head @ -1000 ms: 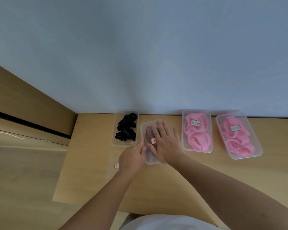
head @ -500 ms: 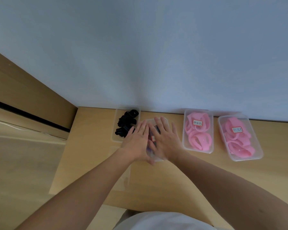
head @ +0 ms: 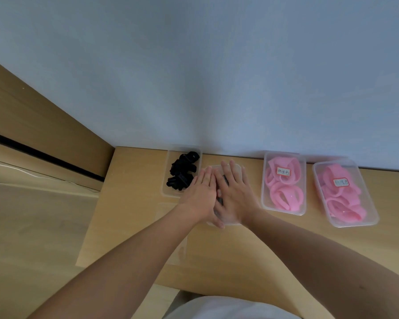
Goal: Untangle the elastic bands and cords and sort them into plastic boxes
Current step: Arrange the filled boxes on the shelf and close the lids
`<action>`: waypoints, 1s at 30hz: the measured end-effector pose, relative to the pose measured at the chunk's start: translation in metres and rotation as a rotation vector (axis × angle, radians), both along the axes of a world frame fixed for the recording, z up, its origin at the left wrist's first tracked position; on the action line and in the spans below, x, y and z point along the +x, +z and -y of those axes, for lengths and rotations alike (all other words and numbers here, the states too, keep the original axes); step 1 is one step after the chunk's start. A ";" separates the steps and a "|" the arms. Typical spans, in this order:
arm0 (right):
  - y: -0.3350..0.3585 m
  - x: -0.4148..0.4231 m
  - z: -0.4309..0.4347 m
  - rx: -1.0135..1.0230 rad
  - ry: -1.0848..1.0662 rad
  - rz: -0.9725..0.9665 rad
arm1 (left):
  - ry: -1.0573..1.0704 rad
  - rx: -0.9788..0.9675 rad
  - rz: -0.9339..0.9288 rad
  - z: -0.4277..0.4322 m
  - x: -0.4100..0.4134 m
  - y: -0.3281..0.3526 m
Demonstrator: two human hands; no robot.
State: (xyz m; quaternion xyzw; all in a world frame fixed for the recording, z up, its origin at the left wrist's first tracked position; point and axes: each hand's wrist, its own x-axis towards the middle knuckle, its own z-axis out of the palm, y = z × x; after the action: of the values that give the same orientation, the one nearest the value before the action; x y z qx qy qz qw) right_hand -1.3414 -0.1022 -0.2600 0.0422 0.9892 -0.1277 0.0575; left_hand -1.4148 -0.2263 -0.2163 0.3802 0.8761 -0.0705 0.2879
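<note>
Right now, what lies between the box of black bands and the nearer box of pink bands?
In the head view, a clear plastic box lies there, with the left hand and the right hand flat on top of it.

Own body, as seen and worn.
My left hand (head: 199, 194) and right hand (head: 236, 196) are bare, forearms (head: 129, 256) likewise; a whitish top (head: 228, 308) shows at the bottom edge.

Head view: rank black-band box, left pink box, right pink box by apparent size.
1. right pink box
2. left pink box
3. black-band box, corner hidden by left hand
Likely identical boxes; lens and nearness skew this.
</note>
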 end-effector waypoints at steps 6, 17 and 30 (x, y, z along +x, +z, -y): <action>-0.002 0.001 0.002 -0.037 -0.098 0.002 | -0.078 -0.021 -0.020 0.011 -0.002 -0.002; -0.001 0.005 -0.002 -0.041 -0.104 0.043 | -0.074 0.001 -0.094 0.031 0.008 -0.012; -0.011 0.024 0.005 -0.045 -0.162 -0.010 | -0.041 -0.005 -0.120 0.036 0.029 -0.013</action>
State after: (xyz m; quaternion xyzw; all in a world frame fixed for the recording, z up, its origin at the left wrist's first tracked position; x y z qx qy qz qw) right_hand -1.3178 -0.1076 -0.2710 0.1203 0.9797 -0.1543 0.0430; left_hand -1.3861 -0.2619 -0.2295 0.3923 0.8836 -0.1013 0.2346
